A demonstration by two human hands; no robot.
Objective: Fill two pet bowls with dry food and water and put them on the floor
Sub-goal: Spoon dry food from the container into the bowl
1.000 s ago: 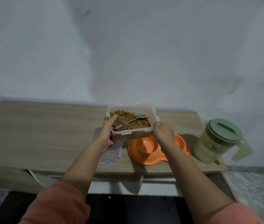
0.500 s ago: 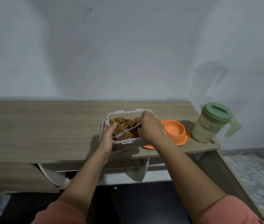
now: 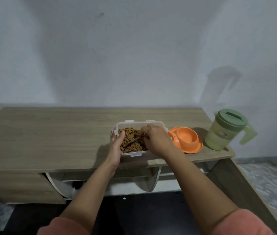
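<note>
A: What is being shown, going from the left?

B: A wooden table (image 3: 49, 138) is being viewed from above, against a grey wall. Near its front edge, a clear tub (image 3: 134, 123) of brown kibble (image 3: 131, 141) is being steadied by the left hand (image 3: 116, 146), which is closed on the tub's left wall with the thumb hooked over the rim.

A: And further right?

B: A spoon (image 3: 135, 139) lying in the kibble is being pinched at its handle by the right hand (image 3: 156, 141). Just beside the tub, an orange double bowl (image 3: 187, 139) is being left empty. At the far right corner, a green jug (image 3: 226, 131) is standing with its lid on.

A: What has changed?

B: A second ago the tub was being held up over the bowl by both hands, with a lid lying on the table beside it. Now the tub is being rested on the table left of the bowl, the lid is no longer being seen, and the spoon has been taken up.

A: What is meant for the task?

B: Scooping is probably being started. Nothing is being filled yet, and the bowl is not yet on the floor.
</note>
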